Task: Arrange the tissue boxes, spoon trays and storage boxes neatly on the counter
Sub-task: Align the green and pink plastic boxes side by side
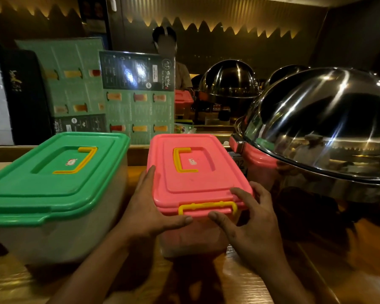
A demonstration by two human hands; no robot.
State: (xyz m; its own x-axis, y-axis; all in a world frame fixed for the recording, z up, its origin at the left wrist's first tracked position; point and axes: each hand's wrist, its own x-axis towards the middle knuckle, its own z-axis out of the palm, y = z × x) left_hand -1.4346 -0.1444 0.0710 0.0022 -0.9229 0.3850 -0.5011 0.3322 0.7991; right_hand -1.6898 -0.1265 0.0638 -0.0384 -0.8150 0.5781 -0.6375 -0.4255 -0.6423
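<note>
A storage box with a pink lid (198, 172) and yellow handles stands on the wooden counter (246, 279) in the middle. My left hand (149, 207) grips its near left corner, thumb under the front rim. My right hand (252, 224) holds the near right corner, fingers on the lid by the yellow front latch. A larger storage box with a green lid (53, 172) stands to the left, a narrow gap between the two. No tissue boxes or spoon trays are visible.
A big steel chafing dish dome (329, 128) sits close on the right of the pink box. Green menu boards (138, 97) stand upright behind the boxes. Another dome (228, 80), a second pink box (183, 102) and a person are farther back.
</note>
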